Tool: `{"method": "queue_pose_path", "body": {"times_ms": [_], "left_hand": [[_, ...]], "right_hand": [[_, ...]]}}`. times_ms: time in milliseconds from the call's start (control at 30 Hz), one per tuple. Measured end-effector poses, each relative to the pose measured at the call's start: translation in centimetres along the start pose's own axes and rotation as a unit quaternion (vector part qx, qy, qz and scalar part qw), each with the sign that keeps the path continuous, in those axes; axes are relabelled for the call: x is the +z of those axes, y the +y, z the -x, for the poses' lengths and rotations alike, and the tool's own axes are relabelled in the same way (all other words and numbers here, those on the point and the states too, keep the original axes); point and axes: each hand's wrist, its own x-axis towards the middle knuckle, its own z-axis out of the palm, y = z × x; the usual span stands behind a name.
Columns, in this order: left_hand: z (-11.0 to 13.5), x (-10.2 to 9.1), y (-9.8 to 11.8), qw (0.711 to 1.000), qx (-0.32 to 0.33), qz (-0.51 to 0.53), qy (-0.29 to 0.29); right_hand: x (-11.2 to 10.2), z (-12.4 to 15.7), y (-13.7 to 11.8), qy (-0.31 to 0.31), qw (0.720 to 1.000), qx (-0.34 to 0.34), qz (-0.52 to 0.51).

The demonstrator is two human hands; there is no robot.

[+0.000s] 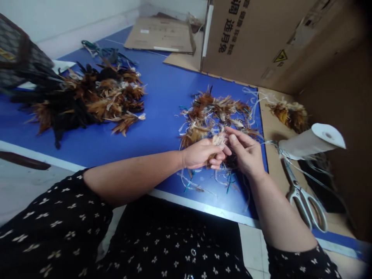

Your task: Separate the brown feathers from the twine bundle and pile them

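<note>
My left hand (205, 154) is closed round a small bundle of pale feathers (218, 139), its tips pointing up and its lower part hidden in the palm. Right beside it, my right hand (246, 152) has thumb and index finger drawn close together at the bundle's edge. Whatever lies between those fingertips is too small to make out. Around both hands spreads a pile of brown and tan feather bunches (197, 131), with loose white strings and a few teal strands among them.
A bigger heap of black and brown feathers (99, 97) lies left on the blue table (161, 93). At right are a white thread cone (310, 141), scissors (302, 197) and another feather bunch (290, 115). A cardboard box (247, 42) stands behind; a flat carton (159, 35) lies further back.
</note>
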Motion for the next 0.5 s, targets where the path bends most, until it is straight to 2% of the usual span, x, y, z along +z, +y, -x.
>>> {"method": "queue_pose_path", "body": {"times_ms": [133,367,500], "left_hand": [[-0.2,0.1,0.0,1.0,0.024,0.002,0.003],[-1.0,-0.4,-0.1,0.999,-0.026,-0.034,-0.014],[-1.2,-0.4,-0.3,0.999,-0.031,-0.04,-0.014]], "right_hand": [[-0.6,0.1,0.6,-0.021,0.999,0.005,0.028],[-1.0,-0.1,1.7,-0.029,0.997,-0.038,0.062],[-0.6,0.4,1.0,-0.045,0.998,-0.004,0.05]]}}
